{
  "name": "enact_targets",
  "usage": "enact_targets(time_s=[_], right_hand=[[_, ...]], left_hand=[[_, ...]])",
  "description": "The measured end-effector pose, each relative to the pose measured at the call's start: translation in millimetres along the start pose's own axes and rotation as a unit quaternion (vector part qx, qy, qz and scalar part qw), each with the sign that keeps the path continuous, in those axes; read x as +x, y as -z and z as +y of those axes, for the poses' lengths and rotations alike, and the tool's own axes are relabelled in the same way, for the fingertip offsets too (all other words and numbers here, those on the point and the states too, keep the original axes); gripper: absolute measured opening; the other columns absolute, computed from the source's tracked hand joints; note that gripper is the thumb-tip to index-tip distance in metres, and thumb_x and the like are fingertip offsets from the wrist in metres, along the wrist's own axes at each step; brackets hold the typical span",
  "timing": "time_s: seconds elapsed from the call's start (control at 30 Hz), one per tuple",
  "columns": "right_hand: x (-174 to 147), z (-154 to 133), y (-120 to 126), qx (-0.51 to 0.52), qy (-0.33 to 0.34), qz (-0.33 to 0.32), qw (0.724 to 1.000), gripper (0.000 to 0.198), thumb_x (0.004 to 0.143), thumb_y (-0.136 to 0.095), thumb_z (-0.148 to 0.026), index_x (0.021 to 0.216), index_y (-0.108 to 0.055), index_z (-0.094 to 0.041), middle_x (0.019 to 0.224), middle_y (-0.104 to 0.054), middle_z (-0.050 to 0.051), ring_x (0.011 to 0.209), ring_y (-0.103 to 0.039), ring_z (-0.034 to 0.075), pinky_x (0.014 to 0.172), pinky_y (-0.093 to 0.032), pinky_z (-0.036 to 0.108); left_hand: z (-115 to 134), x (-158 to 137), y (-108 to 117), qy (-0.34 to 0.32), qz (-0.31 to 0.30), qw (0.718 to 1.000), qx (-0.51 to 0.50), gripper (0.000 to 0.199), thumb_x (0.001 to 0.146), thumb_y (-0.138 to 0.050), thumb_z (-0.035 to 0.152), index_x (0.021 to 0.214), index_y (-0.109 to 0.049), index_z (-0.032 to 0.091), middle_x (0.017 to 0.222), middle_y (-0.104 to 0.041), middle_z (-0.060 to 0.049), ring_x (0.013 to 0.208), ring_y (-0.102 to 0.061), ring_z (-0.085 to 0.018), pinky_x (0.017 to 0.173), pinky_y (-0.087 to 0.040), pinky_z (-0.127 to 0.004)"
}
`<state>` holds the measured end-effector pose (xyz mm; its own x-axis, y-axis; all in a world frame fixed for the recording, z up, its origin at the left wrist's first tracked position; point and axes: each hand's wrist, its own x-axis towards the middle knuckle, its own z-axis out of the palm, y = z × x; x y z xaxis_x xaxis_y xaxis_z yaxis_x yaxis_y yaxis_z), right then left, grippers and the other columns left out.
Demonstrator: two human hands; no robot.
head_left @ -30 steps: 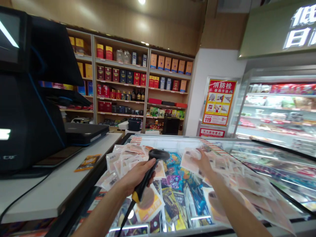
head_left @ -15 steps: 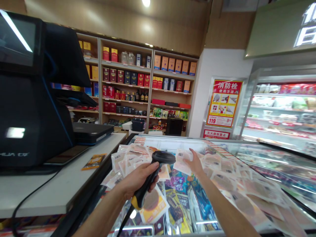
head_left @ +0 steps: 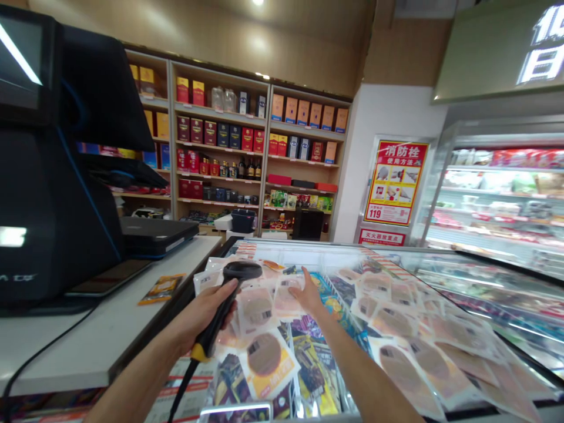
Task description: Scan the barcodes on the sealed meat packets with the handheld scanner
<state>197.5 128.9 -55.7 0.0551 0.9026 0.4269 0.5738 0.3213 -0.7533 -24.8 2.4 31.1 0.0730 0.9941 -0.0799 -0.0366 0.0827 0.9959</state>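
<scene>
My left hand [head_left: 215,311] is wrapped around the black and yellow handle of a barcode scanner [head_left: 242,270], its head raised above the packets on the left. With my right hand [head_left: 306,296] I grip the edge of a clear flat packet [head_left: 284,299] with a small barcode label, thumb on top and some fingers hidden. Just left of it lies another flat packet [head_left: 255,305] with a round pinkish-tan content. Nearer to me rests a yellow and white packet [head_left: 267,359] with a round brown content. These lie on the glass top of a freezer, over colourful bags [head_left: 312,364].
A wide spread of flat packets [head_left: 405,323] covers the right side. On the left, a white counter [head_left: 88,346] carries a black checkout terminal [head_left: 53,176] and a small orange packet [head_left: 161,289]. Stocked shelves [head_left: 220,141] stand behind.
Both hands have moved left. The scanner now hangs over the left packets, and my right hand has brought its packet from the freezer's middle to beside them.
</scene>
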Motion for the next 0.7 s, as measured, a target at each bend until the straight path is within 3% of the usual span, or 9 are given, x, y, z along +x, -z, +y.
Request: enact_targets(time_s=[0.13, 0.23, 0.37, 0.53, 0.6, 0.7], right_hand=[[1.6, 3.5, -17.0, -0.1, -0.002, -0.033, 0.994, 0.072, 0.062, -0.051, -0.037, 0.124, -0.02, -0.016, 0.123, -0.035, 0.01, 0.113, -0.03, 0.023, 0.089, -0.027, 0.036], [5.8, 11.1, -3.6, -0.174, -0.015, -0.045, 0.984, 0.067, 0.065, -0.045, -0.043, 0.122, -0.024, -0.015, 0.126, -0.031, 0.012, 0.115, -0.027, 0.024, 0.089, -0.025, 0.038], [12.5, 32.3, 57.8, -0.288, -0.096, 0.031, 0.952, 0.061, 0.067, -0.041, -0.044, 0.119, -0.031, -0.013, 0.121, -0.036, 0.015, 0.111, -0.031, 0.027, 0.085, -0.028, 0.041], [11.9, 73.9, 146.6, -0.42, -0.231, 0.16, 0.863, 0.055, 0.067, -0.041, -0.043, 0.112, -0.037, -0.013, 0.104, -0.048, 0.019, 0.1, -0.04, 0.032, 0.076, -0.029, 0.049], [10.3, 89.9, 165.7, -0.433, -0.262, 0.165, 0.847, 0.059, 0.063, -0.046, -0.045, 0.11, -0.039, -0.01, 0.096, -0.052, 0.019, 0.096, -0.043, 0.033, 0.076, -0.028, 0.05], [9.5, 105.8, 175.6, -0.436, -0.246, 0.163, 0.85, 0.06, 0.058, -0.053, -0.04, 0.11, -0.039, -0.013, 0.095, -0.054, 0.016, 0.097, -0.042, 0.034, 0.077, -0.027, 0.05]], left_hand=[[-5.0, 0.2, 7.1, 0.009, 0.013, 1.0, -0.003, 0.036, 0.063, -0.048, 0.051, 0.066, -0.047, 0.015, 0.053, -0.052, 0.003, 0.04, -0.044, -0.006, 0.038, -0.035, -0.018], [-5.4, -0.1, -0.1, 0.02, 0.008, 1.0, 0.002, 0.036, 0.062, -0.049, 0.051, 0.065, -0.047, 0.015, 0.051, -0.051, 0.003, 0.039, -0.044, -0.007, 0.037, -0.033, -0.018], [-4.8, 0.9, -15.4, 0.021, -0.014, 1.0, 0.007, 0.035, 0.062, -0.05, 0.049, 0.063, -0.046, 0.015, 0.049, -0.049, 0.003, 0.038, -0.043, -0.007, 0.037, -0.032, -0.018], [-5.3, 4.9, -32.6, 0.025, -0.035, 0.999, 0.001, 0.038, 0.061, -0.047, 0.053, 0.066, -0.046, 0.015, 0.052, -0.051, 0.003, 0.04, -0.045, -0.007, 0.038, -0.032, -0.018], [-4.5, 6.1, -39.9, 0.017, -0.055, 0.998, 0.003, 0.04, 0.062, -0.045, 0.054, 0.067, -0.046, 0.015, 0.051, -0.05, 0.003, 0.04, -0.044, -0.007, 0.038, -0.032, -0.018], [-1.6, 6.6, -51.3, 0.011, -0.075, 0.997, 0.012, 0.039, 0.064, -0.044, 0.053, 0.068, -0.047, 0.015, 0.051, -0.049, 0.004, 0.04, -0.043, -0.006, 0.037, -0.031, -0.018]])
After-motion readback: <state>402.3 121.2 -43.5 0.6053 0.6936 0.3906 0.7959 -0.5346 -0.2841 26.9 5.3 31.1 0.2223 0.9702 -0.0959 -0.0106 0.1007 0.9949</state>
